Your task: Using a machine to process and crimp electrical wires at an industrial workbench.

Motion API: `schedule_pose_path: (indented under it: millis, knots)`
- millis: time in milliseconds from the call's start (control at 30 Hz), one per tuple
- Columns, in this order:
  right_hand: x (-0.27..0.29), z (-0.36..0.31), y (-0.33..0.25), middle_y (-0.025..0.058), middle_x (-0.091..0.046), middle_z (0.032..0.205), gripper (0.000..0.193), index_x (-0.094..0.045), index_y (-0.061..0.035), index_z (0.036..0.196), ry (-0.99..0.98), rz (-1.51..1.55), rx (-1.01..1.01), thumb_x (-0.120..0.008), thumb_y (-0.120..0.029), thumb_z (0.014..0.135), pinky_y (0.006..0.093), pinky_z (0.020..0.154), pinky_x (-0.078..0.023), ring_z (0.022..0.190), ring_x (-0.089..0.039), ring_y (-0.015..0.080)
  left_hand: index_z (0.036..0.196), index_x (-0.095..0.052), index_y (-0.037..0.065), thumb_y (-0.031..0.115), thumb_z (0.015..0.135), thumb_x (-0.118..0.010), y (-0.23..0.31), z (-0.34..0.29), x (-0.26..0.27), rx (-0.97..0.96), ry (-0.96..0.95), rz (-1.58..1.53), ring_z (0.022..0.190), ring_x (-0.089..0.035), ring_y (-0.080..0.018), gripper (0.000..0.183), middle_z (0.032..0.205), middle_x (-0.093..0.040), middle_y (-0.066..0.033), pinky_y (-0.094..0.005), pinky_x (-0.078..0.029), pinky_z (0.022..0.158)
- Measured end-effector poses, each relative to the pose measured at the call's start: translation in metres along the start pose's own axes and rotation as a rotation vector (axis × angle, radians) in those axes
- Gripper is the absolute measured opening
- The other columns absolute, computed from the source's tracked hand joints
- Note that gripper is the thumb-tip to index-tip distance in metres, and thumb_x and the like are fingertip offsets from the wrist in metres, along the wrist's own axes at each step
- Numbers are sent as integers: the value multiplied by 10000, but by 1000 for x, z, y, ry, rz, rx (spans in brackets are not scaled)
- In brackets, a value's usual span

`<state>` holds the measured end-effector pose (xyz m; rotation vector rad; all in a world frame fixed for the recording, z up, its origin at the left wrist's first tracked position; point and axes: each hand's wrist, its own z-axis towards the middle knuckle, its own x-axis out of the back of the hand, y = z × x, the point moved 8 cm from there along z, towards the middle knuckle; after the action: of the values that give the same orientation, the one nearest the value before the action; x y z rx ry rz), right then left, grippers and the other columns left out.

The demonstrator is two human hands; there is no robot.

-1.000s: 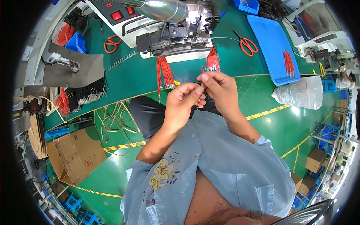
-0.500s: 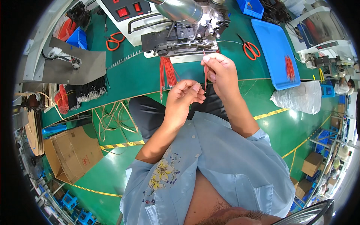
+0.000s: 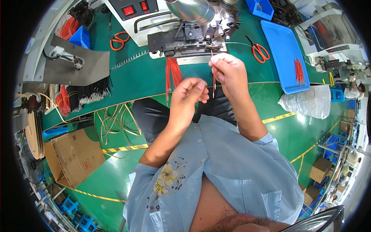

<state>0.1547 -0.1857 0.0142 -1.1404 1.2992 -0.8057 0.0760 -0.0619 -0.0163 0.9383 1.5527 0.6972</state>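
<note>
My right hand [image 3: 230, 73] pinches a red wire [image 3: 214, 79] between thumb and fingers. The wire hangs nearly upright, its upper tip close to the front of the black metal press head [image 3: 189, 40] and its lower end bare and silvery. My left hand [image 3: 189, 96] is beside that lower end, a little apart from it, with fingers curled in and no wire showing between them. Behind the left hand, a bundle of red wires [image 3: 174, 73] hangs at the front of the machine. A strip of small metal terminals [image 3: 131, 60] runs to the press from the left.
Orange-handled scissors [image 3: 119, 40] lie left of the machine, and another orange-handled pair [image 3: 259, 53] lies right of it. A blue tray [image 3: 284, 58] holds red wires [image 3: 299, 71]. Black wires [image 3: 92, 94] hang over the table's left edge. A cardboard box [image 3: 77, 156] stands on the floor.
My left fingers have come slightly away from the wire's lower end. The wire, still in my right hand, sits a little farther right in view.
</note>
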Motion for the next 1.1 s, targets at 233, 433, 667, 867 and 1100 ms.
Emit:
schedule_pose_path:
  millis: [233,433,667,867,1100]
  knots:
    - [-17,-37,-21,-39,-605,696,102,-712,4,877,-199,-260,75,-701,-97,891,194,513,-325,606,-460,10,1082,-657,-20,192,937,-662,34,10,-8,-94,-53,-13,697,-551,-78,257,872,-655,-33,-230,-444,625]
    - [-16,-54,-22,-58,-581,655,105,-714,-7,856,-220,-353,124,-699,-103,899,198,491,-307,575,-425,5,993,-684,-25,116,903,-693,37,0,-9,-138,-51,16,675,-544,-77,168,837,-651,-31,-221,-431,603]
    - [-24,-78,-44,-21,-593,634,100,-700,5,841,-148,-589,263,-704,-88,876,205,471,-350,550,-476,12,955,-690,-23,54,882,-693,43,-16,-13,-251,-23,131,653,-540,-78,107,801,-638,-27,-225,-428,592]
    - [-26,-93,-53,-10,-585,619,80,-693,6,830,-171,-628,343,-689,-64,867,213,458,-346,525,-468,21,934,-692,-16,41,875,-695,48,-29,-22,-294,-86,149,655,-546,-77,82,794,-635,-26,-222,-432,590]
    - [-28,-97,-48,-9,-560,600,116,-685,11,816,-210,-529,280,-678,-81,887,224,446,-325,510,-446,25,886,-692,-13,21,869,-688,50,-35,-22,-338,-58,124,642,-539,-78,38,791,-636,-35,-222,-423,584]
